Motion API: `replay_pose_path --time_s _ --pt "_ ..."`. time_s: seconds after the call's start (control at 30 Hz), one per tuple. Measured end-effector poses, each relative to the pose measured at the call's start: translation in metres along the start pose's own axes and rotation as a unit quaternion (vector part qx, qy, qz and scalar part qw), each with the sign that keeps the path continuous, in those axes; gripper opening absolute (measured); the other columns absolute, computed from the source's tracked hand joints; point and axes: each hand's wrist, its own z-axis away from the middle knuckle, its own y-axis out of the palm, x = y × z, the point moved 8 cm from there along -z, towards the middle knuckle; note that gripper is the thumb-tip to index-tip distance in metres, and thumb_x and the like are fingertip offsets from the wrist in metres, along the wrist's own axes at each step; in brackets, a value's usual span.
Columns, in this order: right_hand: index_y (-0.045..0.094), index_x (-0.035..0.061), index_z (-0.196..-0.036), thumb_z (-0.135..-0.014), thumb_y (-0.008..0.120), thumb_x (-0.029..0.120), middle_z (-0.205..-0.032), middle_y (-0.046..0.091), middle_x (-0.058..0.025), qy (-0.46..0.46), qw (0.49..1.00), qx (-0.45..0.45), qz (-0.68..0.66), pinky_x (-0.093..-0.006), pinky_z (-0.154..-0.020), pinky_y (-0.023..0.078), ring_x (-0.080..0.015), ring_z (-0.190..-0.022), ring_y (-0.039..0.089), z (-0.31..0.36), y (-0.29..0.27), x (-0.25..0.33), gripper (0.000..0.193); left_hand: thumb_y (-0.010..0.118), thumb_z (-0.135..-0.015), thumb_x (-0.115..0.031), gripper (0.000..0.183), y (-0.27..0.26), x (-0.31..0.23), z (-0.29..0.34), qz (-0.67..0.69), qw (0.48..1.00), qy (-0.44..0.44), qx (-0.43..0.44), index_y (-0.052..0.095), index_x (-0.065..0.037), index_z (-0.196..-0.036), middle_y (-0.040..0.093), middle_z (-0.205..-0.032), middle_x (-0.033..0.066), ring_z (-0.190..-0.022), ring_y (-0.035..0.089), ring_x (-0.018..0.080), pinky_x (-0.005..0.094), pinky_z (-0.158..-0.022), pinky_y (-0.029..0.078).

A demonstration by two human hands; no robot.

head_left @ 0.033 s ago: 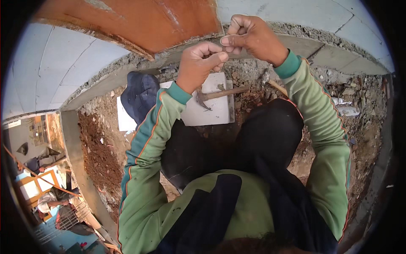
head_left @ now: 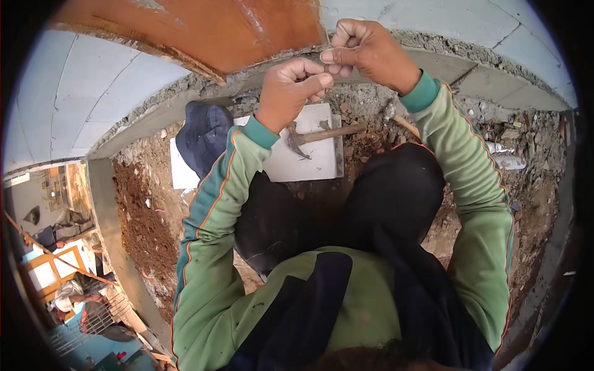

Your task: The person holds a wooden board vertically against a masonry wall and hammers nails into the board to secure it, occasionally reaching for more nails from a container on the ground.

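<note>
Both hands are raised close together at the foot of the wall, beside the lower edge of a brown wooden panel [head_left: 260, 28]. My left hand [head_left: 289, 91] is closed in a pinch, thumb against curled fingers. My right hand [head_left: 371, 52] pinches too, its fingertips almost touching the left ones. Whatever lies between the fingers is too small or hidden to name. Below the left hand, a claw hammer [head_left: 331, 133] with a wooden handle rests on a pale tile [head_left: 312, 167]. A second hammer [head_left: 402, 120] lies on the rubble under my right forearm, partly covered by it.
A dark blue cap [head_left: 204, 139] lies left of the tile. Broken rubble and reddish soil [head_left: 139, 216] cover the ground around my knees. Pale wall boards [head_left: 111, 93] rise ahead over a rough concrete edge. At the lower left, another person [head_left: 77, 297] is near a metal grid [head_left: 102, 318].
Almost nothing differs. Both hands keep their pinch, and the view has shifted very slightly.
</note>
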Motion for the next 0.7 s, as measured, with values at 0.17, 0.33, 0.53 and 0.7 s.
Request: replay_pose_path --time_s 0.17,0.33,0.53,0.7 --pt "0.068 0.0089 -0.092 -0.099 0.065 0.03 -0.076 0.07 0.0 0.163 0.983 -0.033 -0.075 -0.0197 -0.049 0.04 -0.0046 -0.063 0.061 0.005 0.014 -0.042 0.023 0.066 -0.099 -0.017 0.018 -0.018 0.018 0.017 0.135 0.986 -0.083 -0.05 0.07 -0.001 -0.106 0.07 -0.097 0.0061 -0.08 0.061 0.0089 0.0247 -0.067 0.053" --pt "0.062 -0.0012 -0.123 -0.079 0.08 0.035 -0.106 0.07 -0.0179 0.207 0.838 0.384 0.327 -0.0438 -0.088 0.051 -0.0324 -0.096 0.066 0.045 0.069 -0.147 0.06 0.064 -0.1 -0.018 0.021 -0.041 0.023 0.012 0.176 0.981 -0.054 -0.064 0.068 -0.001 -0.111 0.066 -0.095 0.003 -0.073 0.056 0.008 0.0246 -0.064 0.051" --pt "0.071 0.0031 -0.111 -0.074 0.075 0.031 -0.099 0.072 -0.0141 0.203 0.742 0.532 0.355 -0.0457 -0.082 0.053 -0.0304 -0.094 0.068 0.06 0.128 -0.202 0.047 0.062 -0.097 -0.011 0.012 -0.068 -0.031 0.015 0.085 0.987 0.071 -0.114 0.062 -0.002 -0.105 0.068 -0.093 0.0082 -0.065 0.058 0.0094 0.0243 -0.057 0.05" --pt "0.064 0.0077 -0.123 -0.084 0.068 0.044 -0.106 0.071 -0.0186 0.115 0.807 0.392 0.426 -0.0524 -0.086 0.051 -0.0426 -0.099 0.067 0.041 0.099 -0.173 0.053 0.065 -0.095 -0.008 0.007 -0.109 -0.156 0.01 0.01 0.912 0.362 -0.191 0.063 -0.001 -0.097 0.066 -0.096 0.008 -0.077 0.061 0.0102 0.0239 -0.064 0.051"
